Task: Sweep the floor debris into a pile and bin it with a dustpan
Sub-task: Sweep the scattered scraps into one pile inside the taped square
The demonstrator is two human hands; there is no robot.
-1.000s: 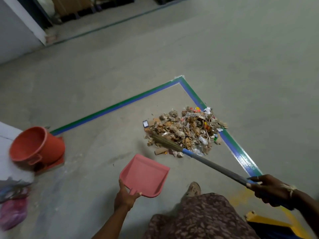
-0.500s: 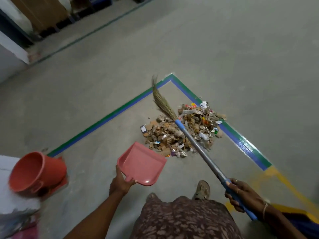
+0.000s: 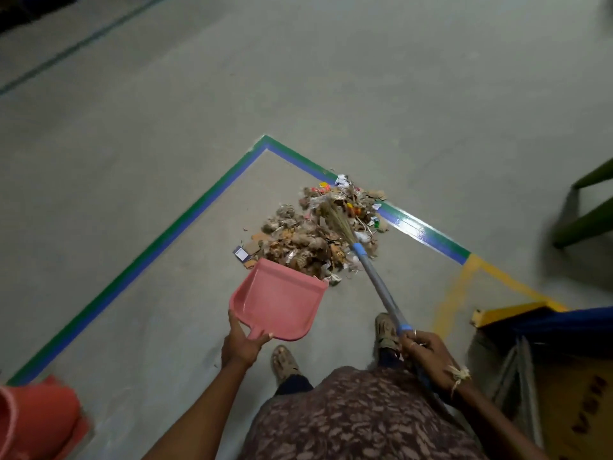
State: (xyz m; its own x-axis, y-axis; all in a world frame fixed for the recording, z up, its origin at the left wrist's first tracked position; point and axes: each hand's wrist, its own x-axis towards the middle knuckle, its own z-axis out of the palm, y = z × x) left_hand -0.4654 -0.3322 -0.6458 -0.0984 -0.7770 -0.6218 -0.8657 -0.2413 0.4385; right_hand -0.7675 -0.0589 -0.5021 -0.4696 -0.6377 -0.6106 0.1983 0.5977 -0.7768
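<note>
1. The left hand (image 3: 243, 343) curls its fingers round the pink dustpan (image 3: 278, 298) handle; the pan's lip sits at the near edge of the debris pile (image 3: 308, 234) on the floor (image 3: 159, 327).
2. The right hand (image 3: 428, 355) wraps its fingers round the broom (image 3: 378, 280) shaft; the bristles rest on the pile's far side.
3. The sweep would go best with the lip pressed flat; short strokes should be drawn toward the pan.

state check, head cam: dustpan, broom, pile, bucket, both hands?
dustpan: empty, front lip at the pile's near edge.
broom: bristles down in the pile's far half.
debris pile: heaped on floor, none in pan.
bucket: looks tipped on its side, cut off by frame.
left hand: grips dustpan handle.
right hand: grips broom handle.
</note>
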